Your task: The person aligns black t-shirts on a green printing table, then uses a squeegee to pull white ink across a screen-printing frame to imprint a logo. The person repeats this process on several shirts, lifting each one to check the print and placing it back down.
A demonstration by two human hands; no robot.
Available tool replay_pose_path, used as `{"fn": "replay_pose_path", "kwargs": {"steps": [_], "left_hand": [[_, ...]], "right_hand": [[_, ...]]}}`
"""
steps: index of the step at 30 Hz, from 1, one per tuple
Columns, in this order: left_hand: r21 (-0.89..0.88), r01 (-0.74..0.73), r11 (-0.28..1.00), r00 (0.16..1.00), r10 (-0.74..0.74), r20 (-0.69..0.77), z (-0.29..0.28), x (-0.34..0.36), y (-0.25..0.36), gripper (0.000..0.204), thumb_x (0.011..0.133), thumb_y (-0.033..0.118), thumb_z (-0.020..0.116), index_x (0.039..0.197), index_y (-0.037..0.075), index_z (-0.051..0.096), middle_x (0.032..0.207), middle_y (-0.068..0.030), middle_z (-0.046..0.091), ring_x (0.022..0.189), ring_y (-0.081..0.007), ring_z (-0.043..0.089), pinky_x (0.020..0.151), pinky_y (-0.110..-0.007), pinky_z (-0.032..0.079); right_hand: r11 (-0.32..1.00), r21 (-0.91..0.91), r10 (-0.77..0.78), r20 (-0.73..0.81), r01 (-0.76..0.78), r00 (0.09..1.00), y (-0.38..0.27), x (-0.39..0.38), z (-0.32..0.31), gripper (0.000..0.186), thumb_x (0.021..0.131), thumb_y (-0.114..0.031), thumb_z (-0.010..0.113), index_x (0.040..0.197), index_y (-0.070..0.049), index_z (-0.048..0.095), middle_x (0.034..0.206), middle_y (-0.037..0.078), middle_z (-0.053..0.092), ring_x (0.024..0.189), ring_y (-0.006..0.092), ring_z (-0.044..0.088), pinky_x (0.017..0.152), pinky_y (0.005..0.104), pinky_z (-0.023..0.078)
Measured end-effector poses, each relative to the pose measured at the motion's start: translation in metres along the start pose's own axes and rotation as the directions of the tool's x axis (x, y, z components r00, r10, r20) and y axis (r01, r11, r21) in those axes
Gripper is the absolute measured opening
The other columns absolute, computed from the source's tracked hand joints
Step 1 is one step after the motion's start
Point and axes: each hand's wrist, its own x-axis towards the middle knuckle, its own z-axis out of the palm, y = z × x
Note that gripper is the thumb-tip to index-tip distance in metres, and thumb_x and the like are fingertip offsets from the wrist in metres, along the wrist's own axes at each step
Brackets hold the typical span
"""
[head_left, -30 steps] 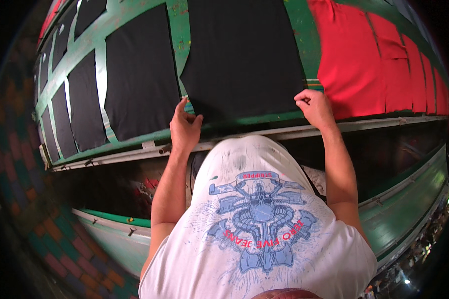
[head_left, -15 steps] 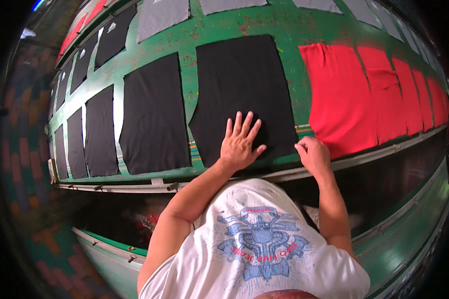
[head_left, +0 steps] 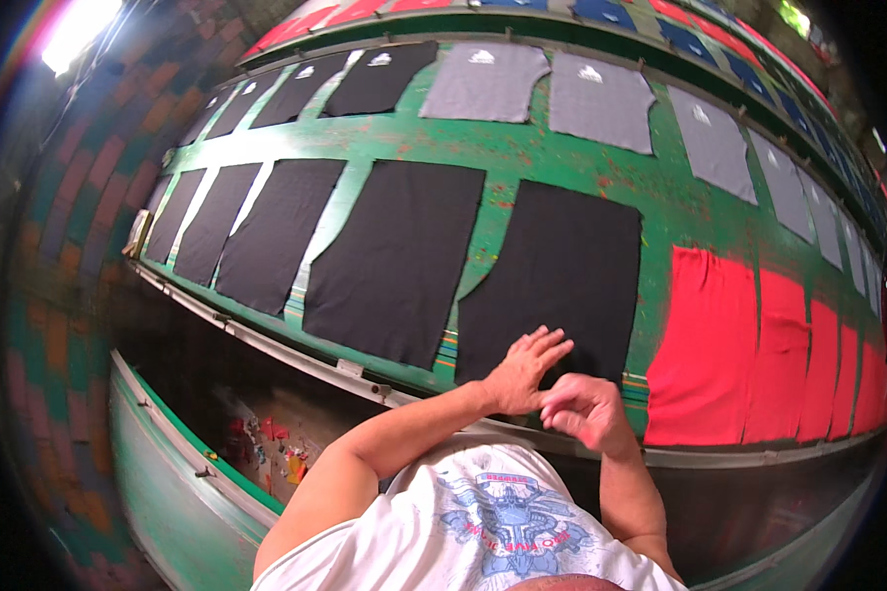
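A black cut fabric panel (head_left: 562, 266) lies flat on the green table, in front of me. My left hand (head_left: 524, 374) rests on its near edge, with the fingers stretched out. Right beside it, my right hand (head_left: 589, 409) hovers at the table's front edge, fingers curled inward. Whether anything sits in those curled fingers cannot be made out. To the left lies another black panel (head_left: 399, 261), smooth and apart from the first. A red fabric panel (head_left: 702, 355), slightly wrinkled at its top, lies to the right.
Several black panels run on leftward and red ones rightward along the green table (head_left: 389, 141). Grey panels (head_left: 601, 103) with white prints form the far row. A metal rail (head_left: 310, 355) edges the table's front. Behind me stands another green table (head_left: 182, 492).
My head view has turned, showing more of the far rows. My right hand has moved left from the panel's corner to beside my left hand, which is now nearer the front edge.
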Motion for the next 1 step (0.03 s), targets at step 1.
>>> {"fn": "replay_pose_path", "kwargs": {"steps": [1], "left_hand": [[-0.149,-0.077,0.986,0.995,0.087,0.057,-0.0091,-0.0049,-0.0098,0.107,0.100,0.076,0.068,0.180,0.016,0.032,0.186,-0.0222,0.029,0.171,-0.0505,0.026,0.138,-0.068,0.020]], "right_hand": [[0.988,0.140,0.043,0.176,-0.068,0.983,-0.0102,0.0162,0.0167,0.017,0.103,-0.005,0.083,0.120,-0.007,0.083,0.109,0.012,0.078,0.102,0.0209,0.078,0.088,0.0276,0.061]]}}
